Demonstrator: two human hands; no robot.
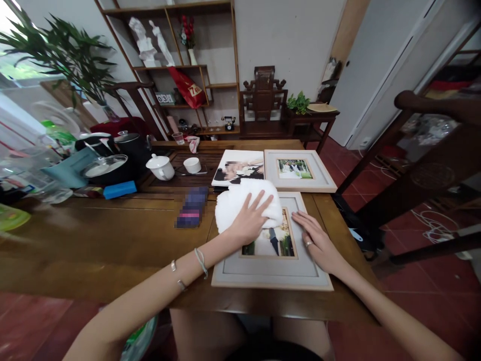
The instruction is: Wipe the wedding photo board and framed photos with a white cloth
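A light-coloured picture frame [233, 273] lies flat on the wooden table in front of me, with a photo [274, 243] in its middle. A folded white towel [229, 208] covers the frame's upper left part and some of the photo. My left hand [253, 220] rests flat on the towel, fingers spread and pressing down. My right hand [315, 238] lies on the frame's right side, fingers stretched out, the tips near the photo's edge. A ring is on one of its fingers.
Behind lie a second framed photo [326, 175] and a white-edged photo panel [240, 168]. On the left are a dark blurred rectangular item [191, 208], a lidded white cup [160, 168], a small white bowl [192, 165], a blue block [120, 189] and dark pots. A wooden chair [421, 160] stands right.
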